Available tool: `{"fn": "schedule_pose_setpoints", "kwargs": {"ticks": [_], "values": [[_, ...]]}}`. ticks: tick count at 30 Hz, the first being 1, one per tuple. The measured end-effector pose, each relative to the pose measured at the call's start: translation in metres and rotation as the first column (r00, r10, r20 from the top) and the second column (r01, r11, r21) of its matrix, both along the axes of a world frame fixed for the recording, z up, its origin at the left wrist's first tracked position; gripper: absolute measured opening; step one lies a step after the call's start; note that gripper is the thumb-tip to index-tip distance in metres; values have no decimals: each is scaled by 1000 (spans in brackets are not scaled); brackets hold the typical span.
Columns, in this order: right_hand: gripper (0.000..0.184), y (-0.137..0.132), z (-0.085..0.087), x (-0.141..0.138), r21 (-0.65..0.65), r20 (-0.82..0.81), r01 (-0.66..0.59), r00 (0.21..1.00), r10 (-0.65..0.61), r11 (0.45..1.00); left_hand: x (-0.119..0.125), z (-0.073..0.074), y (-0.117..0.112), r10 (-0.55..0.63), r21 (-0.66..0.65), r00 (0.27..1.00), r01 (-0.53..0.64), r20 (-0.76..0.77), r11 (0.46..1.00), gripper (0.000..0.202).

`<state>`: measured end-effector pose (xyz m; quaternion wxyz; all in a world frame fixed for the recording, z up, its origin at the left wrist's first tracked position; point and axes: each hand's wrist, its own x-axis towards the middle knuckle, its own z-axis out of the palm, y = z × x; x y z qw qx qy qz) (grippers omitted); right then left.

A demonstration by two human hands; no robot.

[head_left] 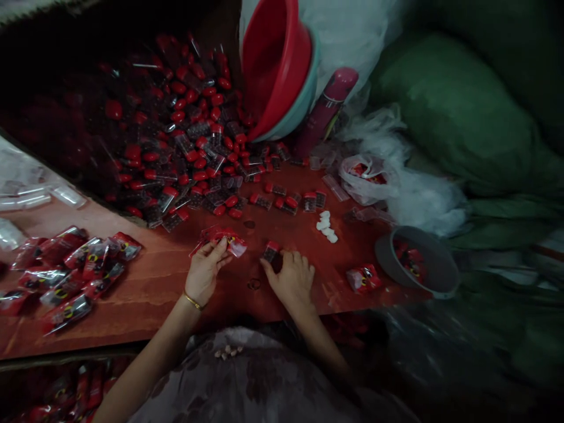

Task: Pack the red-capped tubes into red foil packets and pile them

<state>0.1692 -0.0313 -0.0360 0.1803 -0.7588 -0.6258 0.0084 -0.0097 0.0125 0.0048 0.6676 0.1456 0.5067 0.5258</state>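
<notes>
My left hand [206, 267], with a bangle at the wrist, pinches a red printed plastic packet [235, 244] between thumb and fingers just above the red table [167, 294]. To its right, my right hand [291, 276] rests low over the table, its thumb and fingers around a small clear box with a red cap [270, 251] and dark contents. Several like boxes [286, 205] lie a little further back. A small cluster of white pieces [326, 227] sits to the right of them. One filled red packet [363, 278] lies right of my right hand.
A large carton [127, 218] at the back left spills red-capped boxes. Filled packets [83, 264] are piled at left. Red and teal basins [282, 64] lean behind, beside a pink spray can [326, 108]. A grey bowl [396, 276] with red packets stands at the right edge.
</notes>
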Motion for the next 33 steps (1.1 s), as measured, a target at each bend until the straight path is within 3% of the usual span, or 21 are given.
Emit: {"fn": "schedule_pose_setpoints", "kwargs": {"ticks": [4,7,10,11,13,16,19,23,29,33], "values": [[31,11,-1,-14,-26,-68,37,997,-39,999,-2,-1,-1,51,40,997,-49,-53,998,39],[21,16,-2,-16,-38,-130,-13,992,8,999,-2,-1,-2,52,33,997,-50,-58,998,39],[22,13,-1,-9,-13,-382,-94,921,83,995,-3,-2,-1,46,9,998,-45,-50,999,39],[24,10,2,-5,-1,-515,-116,851,99,993,-3,-2,-1,39,4,998,-39,-50,999,40],[26,2,11,1,9,-764,-158,636,109,987,-4,-3,0,23,4,998,-23,-57,1000,40],[24,-10,26,5,-16,-940,-261,332,74,965,-2,-4,0,10,28,998,-8,-65,1000,39],[25,-14,34,1,-56,-978,-337,206,16,940,-1,-5,-1,-18,81,996,25,-88,996,35],[25,-11,34,-7,-69,-985,-328,172,-12,942,-3,-4,-3,-104,145,981,128,-165,981,34],[21,-6,34,-10,-26,-958,-310,278,65,950,-9,0,-4,-179,198,957,225,-226,954,31],[20,-7,33,-14,-7,-949,-316,302,93,949,-3,0,-7,-201,223,964,237,-173,946,30]]}}
